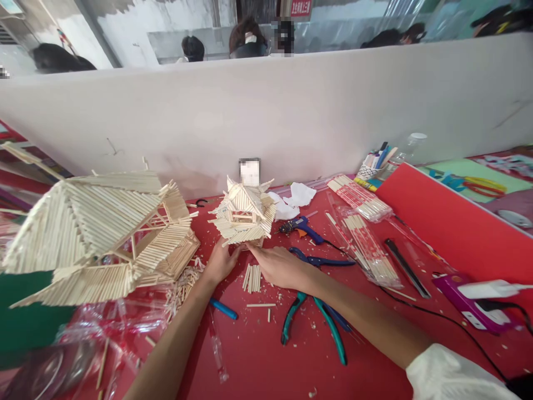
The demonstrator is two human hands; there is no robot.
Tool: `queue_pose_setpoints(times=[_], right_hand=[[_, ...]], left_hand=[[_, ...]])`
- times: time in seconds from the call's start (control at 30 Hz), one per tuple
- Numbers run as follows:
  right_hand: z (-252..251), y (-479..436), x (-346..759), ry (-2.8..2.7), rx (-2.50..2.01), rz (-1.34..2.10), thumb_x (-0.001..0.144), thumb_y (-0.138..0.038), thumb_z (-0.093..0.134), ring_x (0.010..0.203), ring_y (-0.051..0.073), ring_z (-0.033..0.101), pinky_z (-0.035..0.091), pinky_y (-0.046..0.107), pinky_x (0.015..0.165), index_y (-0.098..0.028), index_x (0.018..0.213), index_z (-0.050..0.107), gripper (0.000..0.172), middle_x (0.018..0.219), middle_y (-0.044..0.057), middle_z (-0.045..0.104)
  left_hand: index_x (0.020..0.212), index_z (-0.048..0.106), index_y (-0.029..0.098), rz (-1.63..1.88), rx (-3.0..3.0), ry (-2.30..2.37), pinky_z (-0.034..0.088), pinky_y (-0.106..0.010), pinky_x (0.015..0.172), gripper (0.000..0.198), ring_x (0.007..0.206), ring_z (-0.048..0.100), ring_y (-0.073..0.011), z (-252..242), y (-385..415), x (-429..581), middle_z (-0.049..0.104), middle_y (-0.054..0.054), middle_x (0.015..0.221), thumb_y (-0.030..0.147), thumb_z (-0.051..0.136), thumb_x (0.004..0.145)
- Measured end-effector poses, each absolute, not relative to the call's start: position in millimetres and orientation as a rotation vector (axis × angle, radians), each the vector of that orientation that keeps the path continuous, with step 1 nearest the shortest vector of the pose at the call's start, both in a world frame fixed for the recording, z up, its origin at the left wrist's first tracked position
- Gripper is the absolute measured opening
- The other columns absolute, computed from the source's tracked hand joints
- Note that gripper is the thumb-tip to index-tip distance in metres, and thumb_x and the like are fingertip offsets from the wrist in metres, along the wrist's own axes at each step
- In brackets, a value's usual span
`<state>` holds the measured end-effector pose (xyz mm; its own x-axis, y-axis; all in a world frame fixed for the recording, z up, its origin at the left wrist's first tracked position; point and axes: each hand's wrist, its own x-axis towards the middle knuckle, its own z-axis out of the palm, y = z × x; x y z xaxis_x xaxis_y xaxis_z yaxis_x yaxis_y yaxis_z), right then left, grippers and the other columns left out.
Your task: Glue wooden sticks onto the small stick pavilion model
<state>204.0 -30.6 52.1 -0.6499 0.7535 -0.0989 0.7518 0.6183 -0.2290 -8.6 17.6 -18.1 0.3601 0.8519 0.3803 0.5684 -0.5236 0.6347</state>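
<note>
Fingers (257, 254) half-curled, left hand (222, 261) and right hand (277, 265) touch the smaller stick pavilion (245, 202), pinch unclear.

Red tabletop (250, 355); pale partition (266, 111) behind; patchy wall (120, 28) beyond; red sign (300, 8) high up.

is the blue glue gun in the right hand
No, the glue gun lies on the table; the right hand is at the small stick model.

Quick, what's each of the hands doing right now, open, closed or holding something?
Left hand: at the small stick house's lower front; grip cannot be told.
Right hand: there too, index finger stretched out; grip cannot be told.
</note>
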Motion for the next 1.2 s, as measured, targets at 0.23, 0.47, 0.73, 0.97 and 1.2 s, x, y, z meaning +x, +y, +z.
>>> queue_pose_setpoints(times=[0.23, 0.47, 0.73, 0.97, 1.2], right_hand=[[46.8, -28.0, 206.3, -2.801, -1.28, 0.391, 0.087, -0.011, 0.043, 0.088, 0.028, 0.071, 0.05, 0.035, 0.067, -0.007, 0.161, 0.011, 0.08, 0.128, 0.023, 0.066], [48.9, -27.6, 207.4, -2.774, -1.275, 0.377, 0.087, -0.011, 0.044, 0.093, 0.028, 0.072, 0.05, 0.032, 0.065, -0.008, 0.16, 0.016, 0.078, 0.132, 0.022, 0.065], [66.2, -33.6, 213.2, -2.834, -1.301, 0.377, 0.087, -0.01, 0.047, 0.091, 0.029, 0.072, 0.049, 0.034, 0.064, -0.011, 0.162, 0.008, 0.084, 0.145, 0.025, 0.052], [64.5, -33.8, 213.9, -2.838, -1.305, 0.361, 0.086, -0.009, 0.047, 0.09, 0.028, 0.072, 0.05, 0.035, 0.067, -0.014, 0.162, 0.005, 0.087, 0.146, 0.027, 0.051], [66.0, -33.4, 213.3, -2.851, -1.318, 0.357, 0.087, -0.01, 0.047, 0.092, 0.027, 0.071, 0.049, 0.033, 0.066, -0.009, 0.161, 0.015, 0.08, 0.142, 0.025, 0.055]], left_hand=[[0.109, 0.07, 0.017, 0.977, 2.258, 1.261, 0.047, -0.044, 0.107, 0.027, 0.11, 0.067, -0.0273, -13.4, 18.3, -7.3, 0.076, -0.012, 0.108, 0.032, 0.054, 0.093], [0.109, 0.069, 0.018, 0.98, 2.289, 1.299, 0.048, -0.044, 0.106, 0.028, 0.113, 0.066, -0.0285, -6.3, 17.1, -4.3, 0.076, -0.011, 0.107, 0.032, 0.054, 0.091], [0.103, 0.069, 0.016, 0.919, 2.259, 1.357, 0.051, -0.041, 0.1, 0.026, 0.106, 0.068, -0.0274, -7.5, 16.4, -4.1, 0.076, -0.012, 0.108, 0.031, 0.054, 0.089], [0.098, 0.071, 0.017, 0.914, 2.199, 1.377, 0.054, -0.039, 0.093, 0.024, 0.096, 0.07, -0.0271, -5.4, 13.4, -0.9, 0.077, -0.009, 0.095, 0.033, 0.057, 0.089], [0.111, 0.072, 0.02, 0.885, 2.21, 1.276, 0.049, -0.045, 0.106, 0.03, 0.111, 0.068, -0.0293, -2.0, 14.5, 5.4, 0.077, -0.01, 0.109, 0.03, 0.052, 0.092]])
